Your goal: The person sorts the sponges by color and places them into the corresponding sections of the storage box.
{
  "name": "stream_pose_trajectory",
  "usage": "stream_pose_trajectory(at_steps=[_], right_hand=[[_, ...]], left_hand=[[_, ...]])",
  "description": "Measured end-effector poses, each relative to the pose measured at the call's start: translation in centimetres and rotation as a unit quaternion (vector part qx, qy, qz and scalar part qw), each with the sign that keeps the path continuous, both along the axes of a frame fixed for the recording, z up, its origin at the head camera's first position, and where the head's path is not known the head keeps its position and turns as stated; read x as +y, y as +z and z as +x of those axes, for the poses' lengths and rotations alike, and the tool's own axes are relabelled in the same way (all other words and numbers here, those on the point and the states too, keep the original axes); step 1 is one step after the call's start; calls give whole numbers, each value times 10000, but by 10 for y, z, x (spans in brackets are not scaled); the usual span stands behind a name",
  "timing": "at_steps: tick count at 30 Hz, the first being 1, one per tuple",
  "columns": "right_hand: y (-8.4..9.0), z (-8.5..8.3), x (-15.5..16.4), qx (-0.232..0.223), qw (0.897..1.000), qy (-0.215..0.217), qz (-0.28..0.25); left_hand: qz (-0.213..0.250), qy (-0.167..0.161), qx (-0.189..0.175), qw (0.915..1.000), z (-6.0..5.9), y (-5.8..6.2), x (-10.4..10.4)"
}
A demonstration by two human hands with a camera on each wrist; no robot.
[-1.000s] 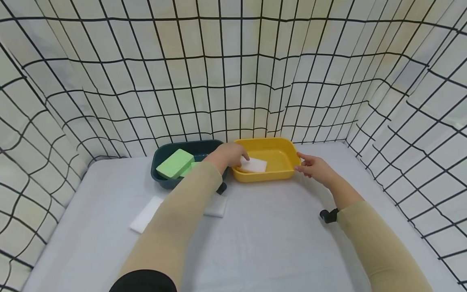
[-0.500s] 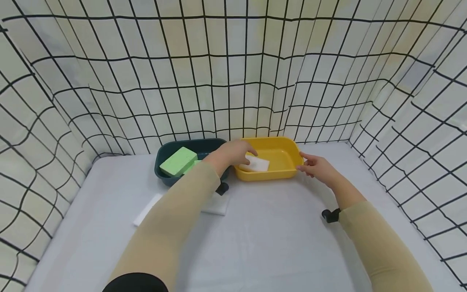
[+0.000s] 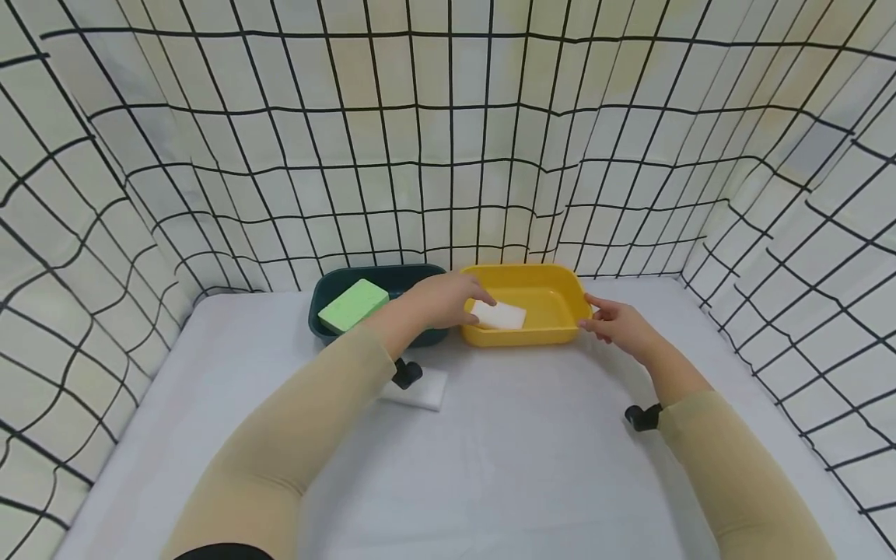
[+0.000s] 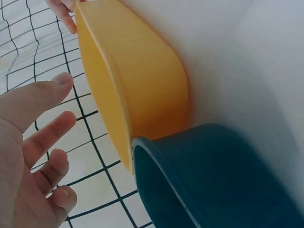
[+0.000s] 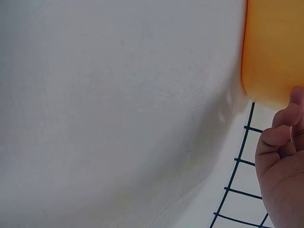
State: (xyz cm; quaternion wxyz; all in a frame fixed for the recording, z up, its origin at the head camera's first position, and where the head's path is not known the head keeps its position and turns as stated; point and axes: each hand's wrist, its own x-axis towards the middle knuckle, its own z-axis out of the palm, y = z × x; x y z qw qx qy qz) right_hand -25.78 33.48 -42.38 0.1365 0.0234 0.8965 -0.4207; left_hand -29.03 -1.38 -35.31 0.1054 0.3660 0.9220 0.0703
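Head view: white sponge lay inside yellow tub, your left hand over its near end, contact unclear. Right hand touched tub's right rim, fingers loosely curled. Judged best: steady tub, let sponge lie flat, lift hand straight up.

Left wrist view showed left fingers spread, holding nothing; dark tub abutting yellow. Sponge hidden there.

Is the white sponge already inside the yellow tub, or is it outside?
Inside. The white sponge lies within the walls of the yellow tub, and the left hand reaches over the rim beside it.
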Motion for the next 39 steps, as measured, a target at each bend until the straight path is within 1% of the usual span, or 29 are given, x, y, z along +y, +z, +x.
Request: stream_pose_trajectory(at_steps=[5, 9, 12, 17, 23, 27, 32, 39], right_hand=[[-1, 0, 2, -2, 10000, -38, -58], [-2, 1, 5, 15, 10000, -52, -42], [-2, 2, 6, 26, 10000, -82, -19], [-2, 2, 6, 21, 10000, -91, -11], [-1, 3, 6, -10, 10000, -74, -42], [-1, 3, 7, -5, 10000, -58, -80], [-1, 3, 4, -31, 9999, -76, -131], [-1, 3, 0, 12, 10000, -12, -98]], left_hand=[[97, -127, 166, 9997, 17, 3, -13], [160, -184, 141, 9996, 28, -1, -26], [111, -174, 67, 9998, 36, -3, -37], [29, -121, 25, 9999, 47, -12, -59], [-18, 29, -116, 9999, 61, -22, -88], [-22, 124, -122, 9998, 68, -26, -104], [14, 156, -27, 9999, 74, -32, -118], [-99, 494, -271, 9984, 79, -42, -132]])
